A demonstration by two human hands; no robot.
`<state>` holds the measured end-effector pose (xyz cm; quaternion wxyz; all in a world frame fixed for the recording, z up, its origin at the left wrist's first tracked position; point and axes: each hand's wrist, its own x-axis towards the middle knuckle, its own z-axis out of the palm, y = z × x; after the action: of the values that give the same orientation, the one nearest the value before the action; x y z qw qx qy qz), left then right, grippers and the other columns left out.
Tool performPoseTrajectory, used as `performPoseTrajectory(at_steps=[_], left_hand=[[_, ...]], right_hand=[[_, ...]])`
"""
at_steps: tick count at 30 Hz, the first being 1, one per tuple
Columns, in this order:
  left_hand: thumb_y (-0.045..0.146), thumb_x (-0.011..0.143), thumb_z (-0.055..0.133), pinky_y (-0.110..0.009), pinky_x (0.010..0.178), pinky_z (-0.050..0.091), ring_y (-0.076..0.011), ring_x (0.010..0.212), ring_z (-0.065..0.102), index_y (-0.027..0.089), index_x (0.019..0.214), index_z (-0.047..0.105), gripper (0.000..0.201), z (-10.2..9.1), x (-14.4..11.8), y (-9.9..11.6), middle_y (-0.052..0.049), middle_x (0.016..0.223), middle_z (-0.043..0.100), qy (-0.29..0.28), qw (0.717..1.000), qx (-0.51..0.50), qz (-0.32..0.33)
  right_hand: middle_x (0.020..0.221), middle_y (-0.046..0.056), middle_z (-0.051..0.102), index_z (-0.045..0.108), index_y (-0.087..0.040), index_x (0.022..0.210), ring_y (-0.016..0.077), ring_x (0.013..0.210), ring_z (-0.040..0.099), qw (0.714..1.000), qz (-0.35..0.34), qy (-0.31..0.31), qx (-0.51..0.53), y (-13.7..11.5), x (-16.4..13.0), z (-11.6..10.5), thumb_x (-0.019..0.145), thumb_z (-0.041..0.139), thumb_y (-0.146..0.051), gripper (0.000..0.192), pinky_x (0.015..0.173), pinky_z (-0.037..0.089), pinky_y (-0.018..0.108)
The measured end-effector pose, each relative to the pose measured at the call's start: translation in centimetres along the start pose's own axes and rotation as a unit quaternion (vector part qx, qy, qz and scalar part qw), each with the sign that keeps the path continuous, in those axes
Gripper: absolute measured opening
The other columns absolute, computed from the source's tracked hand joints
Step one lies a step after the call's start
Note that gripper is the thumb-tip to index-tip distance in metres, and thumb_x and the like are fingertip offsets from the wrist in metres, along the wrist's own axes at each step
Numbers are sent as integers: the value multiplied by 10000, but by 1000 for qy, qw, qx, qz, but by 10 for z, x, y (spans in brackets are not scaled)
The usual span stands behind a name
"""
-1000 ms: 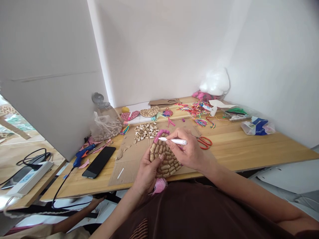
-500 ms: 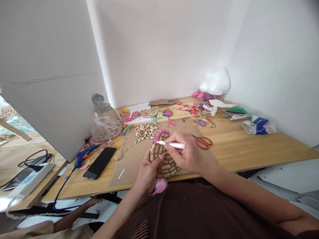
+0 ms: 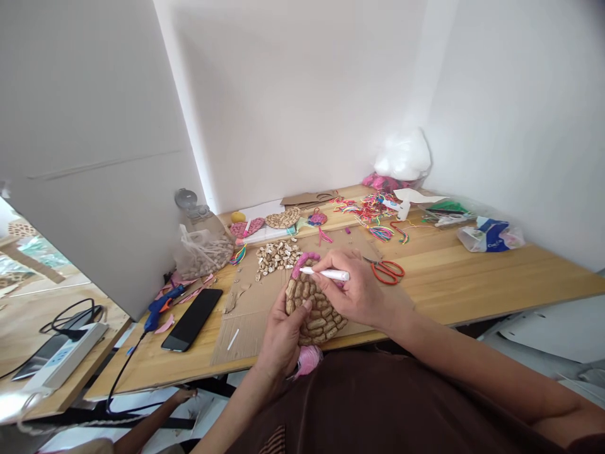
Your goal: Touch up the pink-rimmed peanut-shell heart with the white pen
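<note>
My left hand (image 3: 282,335) holds a flat piece covered in peanut shells (image 3: 316,310), tilted up over a cardboard sheet (image 3: 255,296). Its top rim is coloured pink, and a pink tassel (image 3: 308,359) hangs below it. My right hand (image 3: 359,290) grips a white marker (image 3: 326,273) whose tip touches the pink rim at the top of the piece.
A pile of loose peanut shells (image 3: 276,253) lies just beyond the piece, and red scissors (image 3: 386,270) to its right. A black phone (image 3: 193,310), a blue glue gun (image 3: 161,302) and a bag of peanuts (image 3: 204,249) sit left. Coloured threads (image 3: 373,211) lie farther back. Another person's hand (image 3: 182,397) shows below the table edge.
The marker tip has shifted slightly along the pink rim. Both hands keep their hold, and the view has drifted a little.
</note>
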<state>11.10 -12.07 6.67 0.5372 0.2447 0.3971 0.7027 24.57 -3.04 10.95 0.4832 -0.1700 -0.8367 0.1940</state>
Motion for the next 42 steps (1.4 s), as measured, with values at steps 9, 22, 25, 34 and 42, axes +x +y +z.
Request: performPoseTrajectory(at_steps=[9, 22, 25, 34, 42], left_hand=[[172, 778, 780, -396, 1007, 541, -259, 1151, 674, 256, 1349, 535, 626, -2, -1, -1, -81, 1219, 719, -7, 1000, 5, -2], [161, 753, 796, -412, 1015, 538, -264, 1166, 666, 247, 1369, 525, 677, 0, 0, 0, -82, 1195, 730, 1, 1000, -5, -4], [182, 734, 814, -429, 997, 551, -280, 1149, 674, 237, 1366, 530, 696, -1, 1, 0, -93, 1167, 740, 16, 1000, -3, 5], [203, 708, 832, -448, 987, 554, -278, 1101, 696, 271, 1339, 567, 688, -4, 2, -2, -76, 1140, 752, 24, 1000, 5, -5], [164, 748, 795, -415, 958, 573, -240, 1012, 725, 273, 1327, 571, 630, -3, 0, -1, -65, 1119, 754, 24, 1000, 3, -2]], right_hand=[[844, -5, 659, 612, -205, 901, 154, 814, 583, 1000, -3, -4, -6, -1, -1, -2, 893, 622, -162, 45, 818, 372, 323], [881, 25, 663, 606, -210, 929, 187, 877, 598, 1000, 5, -4, 25, 7, 2, -1, 934, 589, -213, 18, 812, 420, 348], [856, 24, 655, 619, -209, 923, 177, 830, 596, 998, 25, 3, 65, 12, 1, -1, 938, 598, -250, 48, 756, 442, 330], [797, 11, 657, 643, -193, 923, 134, 682, 579, 986, 111, -13, 121, 13, 1, -2, 907, 645, -280, 89, 610, 451, 261], [818, 5, 661, 633, -199, 890, 151, 750, 592, 997, 56, -17, 52, 7, -3, -1, 877, 645, -207, 20, 725, 451, 305]])
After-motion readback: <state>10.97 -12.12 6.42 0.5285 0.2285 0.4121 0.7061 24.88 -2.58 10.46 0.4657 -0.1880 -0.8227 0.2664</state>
